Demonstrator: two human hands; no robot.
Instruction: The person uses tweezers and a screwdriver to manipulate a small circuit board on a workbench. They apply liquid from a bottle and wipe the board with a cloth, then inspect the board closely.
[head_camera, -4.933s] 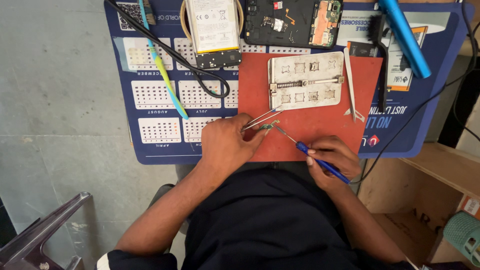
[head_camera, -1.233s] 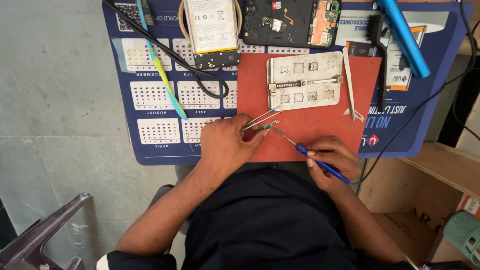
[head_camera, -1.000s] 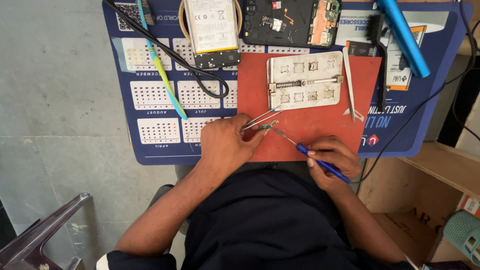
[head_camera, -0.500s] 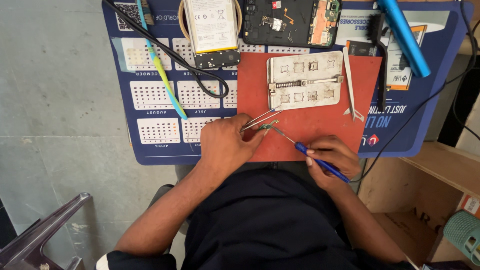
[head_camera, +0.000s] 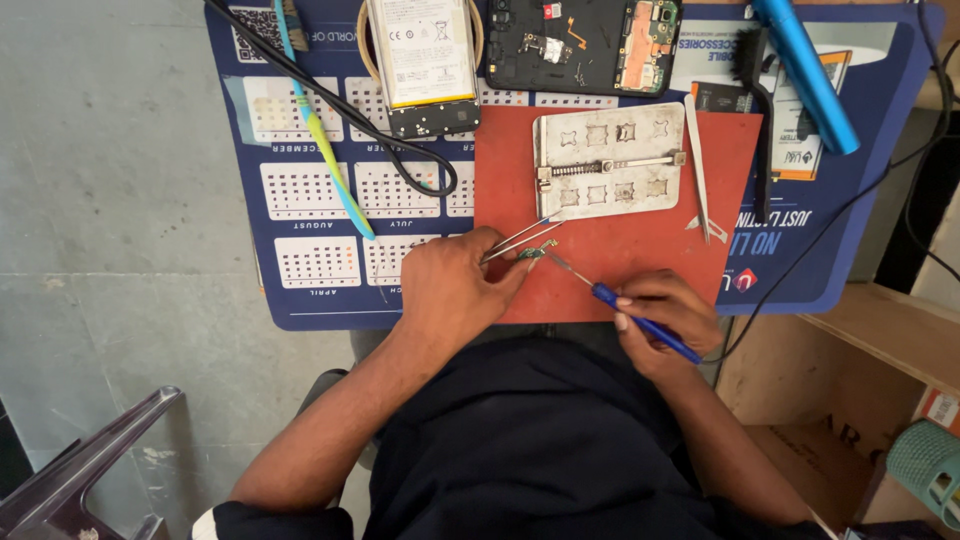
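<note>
My left hand (head_camera: 452, 290) grips metal tweezers (head_camera: 522, 238) whose tips point up and right over the red mat (head_camera: 640, 255). A tiny green circuit part (head_camera: 531, 254) lies on the mat at my left fingertips. My right hand (head_camera: 668, 312) holds a blue-handled screwdriver (head_camera: 640, 320); its thin shaft reaches left and its tip touches the small part. Both hands rest on the near edge of the red mat.
A metal holder plate (head_camera: 610, 160) and a second pair of tweezers (head_camera: 700, 170) lie on the red mat. Behind are an opened phone body (head_camera: 585, 40), a battery pack (head_camera: 420, 55), a black cable (head_camera: 340, 110), a green-blue stick (head_camera: 320, 130) and a blue cylinder (head_camera: 805, 70). A wooden shelf (head_camera: 860, 350) stands at the right.
</note>
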